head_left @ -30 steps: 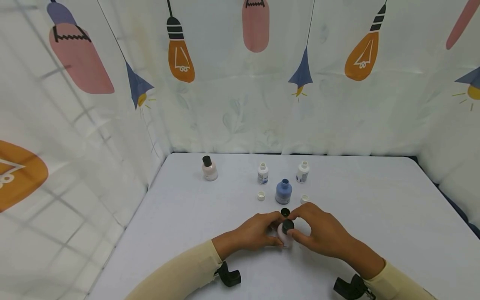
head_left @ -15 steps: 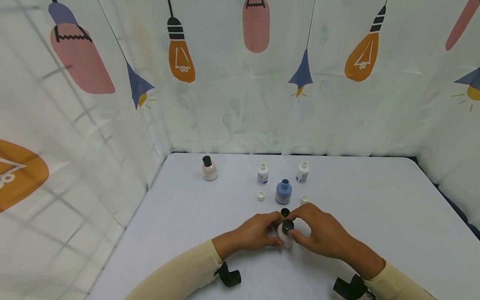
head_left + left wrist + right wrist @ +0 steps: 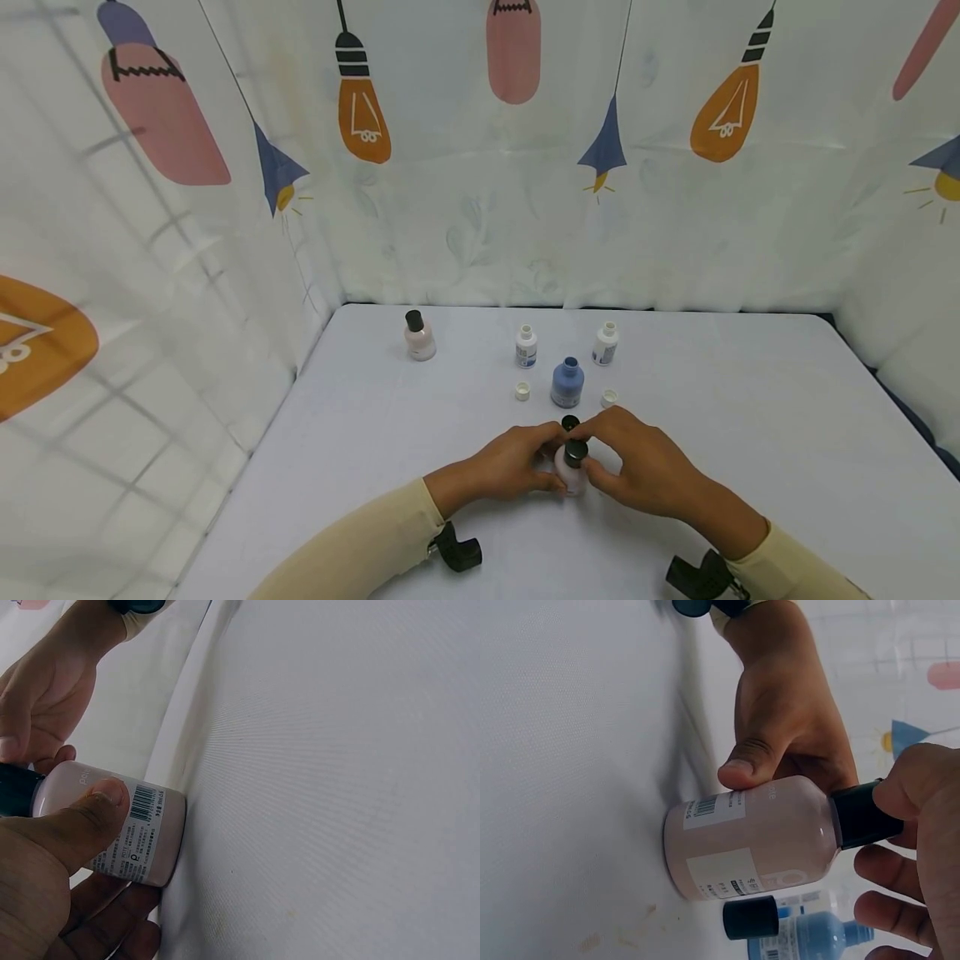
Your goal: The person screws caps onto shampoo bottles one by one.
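Note:
My left hand (image 3: 510, 467) grips a pale pink bottle (image 3: 757, 832) around its body, with the thumb along the printed label in the left wrist view. In the head view the bottle stands upright on the table. My right hand (image 3: 648, 467) pinches the black cap (image 3: 864, 815) on the bottle's neck between thumb and fingers. A loose black cap (image 3: 570, 422) lies just beyond the hands. Behind it stands an uncapped blue bottle (image 3: 567, 385); the right wrist view shows part of this blue bottle (image 3: 814, 936) too.
Two small white bottles (image 3: 526, 347) without caps stand farther back, and two white caps (image 3: 522, 391) lie in front of them. At the back left stands another pale pink bottle (image 3: 420, 337) with a black cap. Patterned curtains (image 3: 480, 208) surround the white table (image 3: 360, 417).
My right thumb and fingers have shifted slightly around the black cap. My left hand and the pink bottle stay in place.

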The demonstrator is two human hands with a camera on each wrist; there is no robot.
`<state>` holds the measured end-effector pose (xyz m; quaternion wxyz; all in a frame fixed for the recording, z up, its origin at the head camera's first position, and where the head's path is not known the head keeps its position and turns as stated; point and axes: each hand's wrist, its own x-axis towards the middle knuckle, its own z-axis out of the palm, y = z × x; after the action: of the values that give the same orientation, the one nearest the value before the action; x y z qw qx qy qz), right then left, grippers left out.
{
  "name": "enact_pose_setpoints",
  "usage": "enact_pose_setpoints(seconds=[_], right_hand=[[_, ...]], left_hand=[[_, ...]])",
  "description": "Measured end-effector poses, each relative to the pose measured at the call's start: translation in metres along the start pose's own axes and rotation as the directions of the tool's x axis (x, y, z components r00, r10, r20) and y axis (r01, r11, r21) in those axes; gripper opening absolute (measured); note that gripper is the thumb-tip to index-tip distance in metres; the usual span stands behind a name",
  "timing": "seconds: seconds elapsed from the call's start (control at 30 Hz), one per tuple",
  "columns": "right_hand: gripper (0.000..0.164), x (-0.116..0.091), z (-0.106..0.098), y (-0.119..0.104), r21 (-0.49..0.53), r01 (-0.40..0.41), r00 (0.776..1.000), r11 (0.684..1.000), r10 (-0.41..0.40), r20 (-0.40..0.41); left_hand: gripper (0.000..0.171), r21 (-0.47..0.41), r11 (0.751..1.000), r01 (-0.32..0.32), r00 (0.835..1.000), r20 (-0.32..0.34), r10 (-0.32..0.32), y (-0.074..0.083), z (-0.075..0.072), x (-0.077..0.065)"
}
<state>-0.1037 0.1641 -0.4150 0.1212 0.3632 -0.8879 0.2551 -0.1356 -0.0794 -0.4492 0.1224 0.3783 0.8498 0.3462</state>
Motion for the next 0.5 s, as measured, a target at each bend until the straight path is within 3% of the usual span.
enact_pose_setpoints(seconds=[0.2, 0.5], right_hand=[[0.039, 0.0014, 0.0006, -0.0011, -0.021, -0.027, 1.0, 0.999, 0.027, -0.007], [0.043, 0.0001, 0.0012, 0.0006, -0.003, 0.0, 1.0, 1.0, 0.0, 0.003]], left_hand=[[0.054, -0.007, 1.0, -0.02, 1.0, -0.003, 0.02, -0.0008, -0.0006, 0.0009], [0.054, -0.005, 1.0, -0.018, 1.0, -0.004, 0.018, -0.0018, 0.0008, 0.0012]])
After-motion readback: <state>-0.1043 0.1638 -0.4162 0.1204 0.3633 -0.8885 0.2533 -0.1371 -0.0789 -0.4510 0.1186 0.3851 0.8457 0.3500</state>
